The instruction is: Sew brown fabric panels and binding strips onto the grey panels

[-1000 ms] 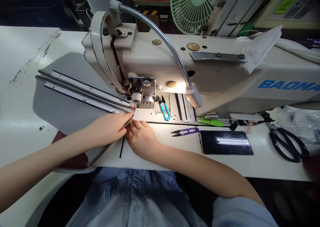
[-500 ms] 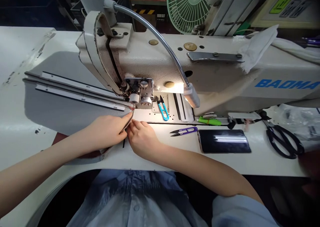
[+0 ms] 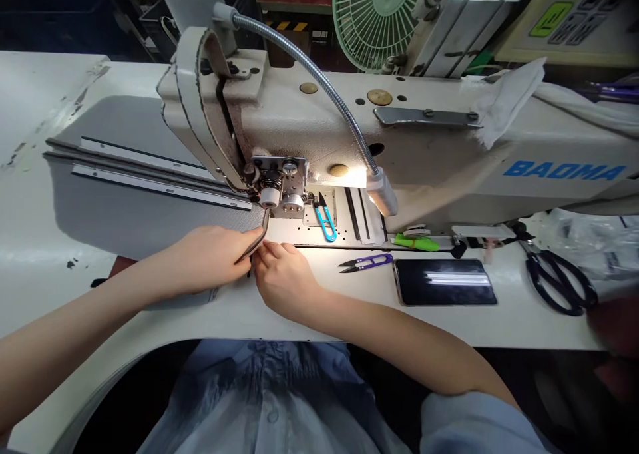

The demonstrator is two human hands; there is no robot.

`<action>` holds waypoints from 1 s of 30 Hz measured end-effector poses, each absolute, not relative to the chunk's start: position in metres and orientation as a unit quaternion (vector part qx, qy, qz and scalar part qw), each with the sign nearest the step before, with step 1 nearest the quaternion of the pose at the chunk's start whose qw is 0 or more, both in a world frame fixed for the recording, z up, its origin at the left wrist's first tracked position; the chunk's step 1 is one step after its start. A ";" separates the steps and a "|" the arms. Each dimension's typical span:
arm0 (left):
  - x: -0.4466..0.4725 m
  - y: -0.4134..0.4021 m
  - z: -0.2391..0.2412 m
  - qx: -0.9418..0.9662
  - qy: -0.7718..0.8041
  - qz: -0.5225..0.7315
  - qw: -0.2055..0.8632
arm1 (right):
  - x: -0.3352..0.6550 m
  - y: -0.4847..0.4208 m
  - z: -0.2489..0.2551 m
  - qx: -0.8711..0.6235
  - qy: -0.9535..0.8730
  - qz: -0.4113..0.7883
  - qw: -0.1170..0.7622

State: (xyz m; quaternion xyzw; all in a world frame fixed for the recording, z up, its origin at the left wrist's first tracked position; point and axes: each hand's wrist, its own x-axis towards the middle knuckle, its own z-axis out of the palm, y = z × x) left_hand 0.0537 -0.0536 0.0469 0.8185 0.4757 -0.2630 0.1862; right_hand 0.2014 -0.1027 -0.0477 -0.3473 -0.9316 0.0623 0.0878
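Observation:
A grey fabric piece (image 3: 90,208) lies on the table left of the sewing machine (image 3: 344,128), its right edge by the needle area (image 3: 269,198). Two white strips with dark edges lie along it; one is the near strip (image 3: 164,190). My left hand (image 3: 214,257) is closed on the fabric's edge, index finger stretched along the top near the needle. Right against it, my right hand (image 3: 284,274) pinches the same edge with bent fingers. The fingertips of both hands are partly hidden.
Blue thread snips (image 3: 327,222) lie on the machine bed. Purple snips (image 3: 367,263), a phone (image 3: 446,282), a green-handled tool (image 3: 417,243) and black-handled scissors (image 3: 559,281) lie to the right. A lamp (image 3: 382,191) hangs over the bed; a green fan (image 3: 384,21) stands behind.
The fabric has shifted slightly near its front edge, and less of the dark red material below it shows. Both hands stay at the same edge. The view has moved a little.

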 end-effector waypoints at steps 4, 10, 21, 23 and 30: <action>0.057 -0.049 0.044 0.798 0.511 -0.256 0.191 | 0.195 -0.098 -0.050 -0.370 -0.925 0.053 0.070; 0.063 -0.036 0.034 0.817 0.510 -0.220 0.152 | 0.191 -0.086 -0.056 -0.401 -0.912 0.028 0.077; 0.032 -0.060 0.014 0.855 0.495 -0.055 0.145 | 0.208 -0.089 -0.060 -0.386 -0.909 0.085 0.131; 0.021 -0.074 -0.002 0.861 0.489 0.046 0.136 | 0.210 -0.091 -0.061 -0.383 -0.909 0.092 0.132; 0.019 -0.082 -0.041 0.880 0.436 0.190 0.029 | 0.215 -0.089 -0.058 -0.424 -0.886 0.099 0.160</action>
